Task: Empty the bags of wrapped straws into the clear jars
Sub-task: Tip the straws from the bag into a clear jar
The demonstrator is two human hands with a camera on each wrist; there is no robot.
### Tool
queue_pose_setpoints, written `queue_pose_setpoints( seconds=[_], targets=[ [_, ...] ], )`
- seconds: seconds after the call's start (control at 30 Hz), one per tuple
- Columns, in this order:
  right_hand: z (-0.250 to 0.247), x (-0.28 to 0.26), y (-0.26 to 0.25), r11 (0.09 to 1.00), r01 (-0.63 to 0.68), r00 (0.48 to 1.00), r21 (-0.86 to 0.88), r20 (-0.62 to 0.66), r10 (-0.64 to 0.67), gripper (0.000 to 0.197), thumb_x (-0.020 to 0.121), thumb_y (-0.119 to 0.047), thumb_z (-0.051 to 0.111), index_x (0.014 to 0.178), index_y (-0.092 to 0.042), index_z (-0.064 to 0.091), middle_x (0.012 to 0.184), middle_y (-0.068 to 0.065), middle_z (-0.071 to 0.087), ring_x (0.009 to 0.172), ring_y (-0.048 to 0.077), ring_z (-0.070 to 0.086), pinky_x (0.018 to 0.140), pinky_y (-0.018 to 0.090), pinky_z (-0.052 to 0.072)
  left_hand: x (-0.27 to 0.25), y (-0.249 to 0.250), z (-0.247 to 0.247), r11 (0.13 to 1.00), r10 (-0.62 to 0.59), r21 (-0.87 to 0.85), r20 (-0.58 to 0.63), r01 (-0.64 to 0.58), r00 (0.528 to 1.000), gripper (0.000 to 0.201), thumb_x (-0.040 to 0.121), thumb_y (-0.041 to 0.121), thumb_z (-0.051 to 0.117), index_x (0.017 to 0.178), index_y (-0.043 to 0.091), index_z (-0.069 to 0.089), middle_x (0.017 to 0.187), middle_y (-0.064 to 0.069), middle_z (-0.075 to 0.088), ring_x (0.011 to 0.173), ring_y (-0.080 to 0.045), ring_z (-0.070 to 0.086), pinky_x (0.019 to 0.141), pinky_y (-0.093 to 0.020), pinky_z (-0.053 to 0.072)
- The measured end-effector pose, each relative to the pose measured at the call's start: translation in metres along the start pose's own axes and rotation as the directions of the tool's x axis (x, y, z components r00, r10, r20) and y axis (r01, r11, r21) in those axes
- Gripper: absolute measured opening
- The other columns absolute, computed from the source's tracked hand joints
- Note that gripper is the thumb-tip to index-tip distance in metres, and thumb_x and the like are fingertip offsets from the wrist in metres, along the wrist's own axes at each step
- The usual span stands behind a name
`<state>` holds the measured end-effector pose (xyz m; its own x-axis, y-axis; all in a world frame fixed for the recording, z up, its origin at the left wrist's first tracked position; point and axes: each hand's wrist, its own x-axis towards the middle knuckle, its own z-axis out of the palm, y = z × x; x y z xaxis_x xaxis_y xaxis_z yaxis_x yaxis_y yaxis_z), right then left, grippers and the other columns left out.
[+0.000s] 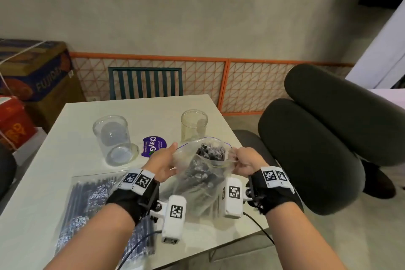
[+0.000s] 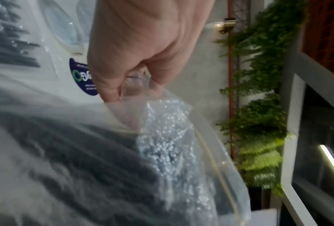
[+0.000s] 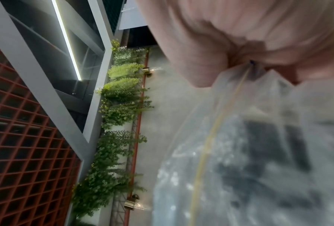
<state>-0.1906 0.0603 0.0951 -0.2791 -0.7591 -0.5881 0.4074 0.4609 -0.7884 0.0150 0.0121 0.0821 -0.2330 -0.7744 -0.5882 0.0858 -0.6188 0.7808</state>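
Left grip (image 1: pixel 163 163): pinching the near-left rim of the clear zip bag (image 1: pixel 203 173).
Right grip (image 1: pixel 246 161): pinching the bag's right rim.
Bag: mouth pulled apart, wrapped straws (image 1: pixel 210 152) inside, above the surface (image 1: pixel 32 215).
Clear jars: large jar (image 1: pixel 114 139) and small jar (image 1: pixel 194 125) beyond, upright.

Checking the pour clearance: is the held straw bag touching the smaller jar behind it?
Cannot tell. In the head view the bag overlaps the smaller jar's base, hiding any gap; wrist views miss the jar.
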Motion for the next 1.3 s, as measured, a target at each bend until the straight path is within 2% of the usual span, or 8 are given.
queue_pose_setpoints(
  seconds=[0.27,0.5,0.67,0.8,0.9,1.07,1.17,1.3],
  targets=[
    [0.009,-0.013,0.005,0.971,0.214,0.957,0.108,0.175,-0.230,0.022,0.085,0.013,0.042,0.071,-0.002,0.051,0.063,0.007,0.052,0.059,0.014,0.057,0.049,0.019,0.043,-0.022,-0.022,-0.020,0.898,-0.223,-0.300,0.318,0.321,0.921,0.029,0.095,0.024,0.047,0.084,-0.001,0.053,0.082,-0.025,0.057,0.054,-0.037,0.067,0.043,-0.036,0.057],
    [0.006,-0.032,0.016,0.614,0.141,0.942,-0.776,-0.086,-0.325,0.039,0.088,-0.032,0.054,0.115,-0.004,0.049,0.119,0.011,0.042,0.096,0.028,0.052,0.068,0.034,0.048,-0.031,-0.035,0.007,0.628,-0.006,-0.764,0.182,0.146,0.983,0.031,0.100,0.001,0.026,0.084,-0.006,0.050,0.106,-0.031,0.051,0.115,-0.041,0.046,0.113,-0.045,0.026],
    [-0.002,-0.041,0.025,0.964,0.170,0.985,-0.205,0.024,-0.168,0.017,0.099,-0.010,0.042,0.092,-0.001,0.054,0.084,0.012,0.061,0.064,0.022,0.063,0.060,0.035,0.059,-0.026,-0.047,0.009,0.591,-0.025,-0.800,0.110,0.103,0.994,0.026,0.100,-0.002,0.025,0.089,-0.008,0.048,0.086,-0.023,0.053,0.087,-0.032,0.054,0.109,-0.042,0.035],
    [-0.005,-0.028,0.040,0.920,-0.175,0.959,0.352,0.271,0.079,0.024,0.100,-0.007,0.034,0.099,0.006,0.055,0.087,0.029,0.069,0.074,0.035,0.072,0.056,0.053,0.058,-0.023,-0.049,0.008,0.559,-0.089,-0.820,0.086,0.122,0.992,0.026,0.100,0.001,0.027,0.081,-0.001,0.046,0.081,-0.017,0.049,0.075,-0.023,0.051,0.087,-0.035,0.054],
    [0.002,-0.019,0.055,0.833,-0.327,0.925,0.446,0.332,0.185,0.031,0.088,0.006,0.033,0.112,0.013,0.051,0.117,0.038,0.056,0.117,0.046,0.054,0.059,0.070,0.049,-0.027,-0.045,0.006,0.652,-0.144,-0.743,0.072,0.150,0.987,0.020,0.098,-0.001,0.032,0.081,0.000,0.044,0.090,-0.020,0.050,0.083,-0.024,0.050,0.040,-0.043,0.052],
    [0.009,-0.012,0.054,0.949,-0.172,0.953,0.265,0.290,0.091,0.046,0.088,-0.012,0.031,0.126,-0.002,0.054,0.122,0.025,0.062,0.112,0.041,0.060,0.082,0.064,0.050,-0.025,-0.034,-0.006,0.989,0.074,-0.110,-0.231,-0.101,0.970,0.056,0.087,-0.002,0.050,0.130,0.029,0.033,0.127,-0.015,0.037,0.110,-0.031,0.046,0.087,-0.053,0.051],
    [0.003,-0.009,0.051,0.989,-0.075,0.959,0.125,0.282,0.037,0.037,0.081,-0.029,0.042,0.110,-0.013,0.061,0.097,0.015,0.068,0.083,0.032,0.067,0.079,0.048,0.056,-0.022,-0.016,-0.009,0.782,0.474,0.530,-0.165,-0.328,0.865,0.068,0.081,0.017,0.064,0.137,0.035,0.030,0.138,-0.009,0.032,0.126,-0.029,0.038,0.103,-0.044,0.037],
    [0.001,-0.014,0.048,0.996,-0.044,0.951,-0.078,0.303,0.066,0.036,0.072,-0.052,0.053,0.088,-0.021,0.062,0.084,0.009,0.055,0.072,0.030,0.053,0.083,0.040,0.050,-0.020,0.006,-0.006,0.749,0.381,0.545,0.112,-0.377,0.918,0.031,0.094,0.031,0.049,0.124,0.027,0.048,0.112,0.000,0.057,0.094,-0.014,0.059,0.079,-0.034,0.047]
  ],
)
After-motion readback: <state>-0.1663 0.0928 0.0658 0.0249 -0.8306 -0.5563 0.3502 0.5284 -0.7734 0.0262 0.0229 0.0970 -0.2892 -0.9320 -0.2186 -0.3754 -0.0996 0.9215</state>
